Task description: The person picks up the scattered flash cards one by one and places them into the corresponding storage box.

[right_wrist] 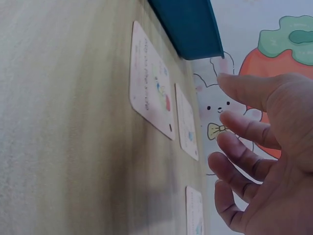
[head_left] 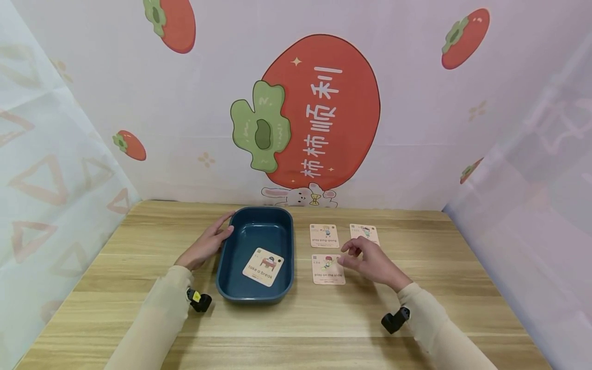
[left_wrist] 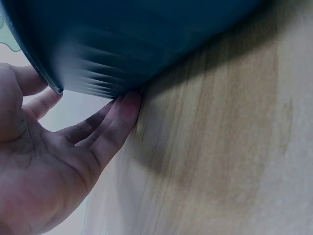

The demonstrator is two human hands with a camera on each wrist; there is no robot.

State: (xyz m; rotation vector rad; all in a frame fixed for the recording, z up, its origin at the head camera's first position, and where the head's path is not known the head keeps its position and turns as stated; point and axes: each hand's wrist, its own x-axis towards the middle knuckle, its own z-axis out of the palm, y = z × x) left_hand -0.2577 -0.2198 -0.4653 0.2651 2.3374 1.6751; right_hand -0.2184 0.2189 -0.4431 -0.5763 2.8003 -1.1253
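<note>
A dark blue tray [head_left: 255, 297] stands on the table, with one card reading "take a break" [head_left: 263, 266] lying inside. My left hand [head_left: 205, 246] holds the tray at its far left side, the thumb at the rim and the fingertips low against the outer wall [left_wrist: 98, 54]. To the right, my right hand [head_left: 370, 260] hovers with loosely bent fingers and nothing in them. Below its fingertips lies the "play on the slide" card [head_left: 327, 275]. The "play ping-pong" card [head_left: 324, 236] is behind that one. A third card [head_left: 365, 231] is partly covered by the right hand.
The wood-grain table [head_left: 296, 339] ends at a back wall covering [head_left: 416, 128] printed with persimmons and a rabbit. Light printed sheets enclose the left and right sides. Each sleeve carries a small black wrist camera [head_left: 395, 320].
</note>
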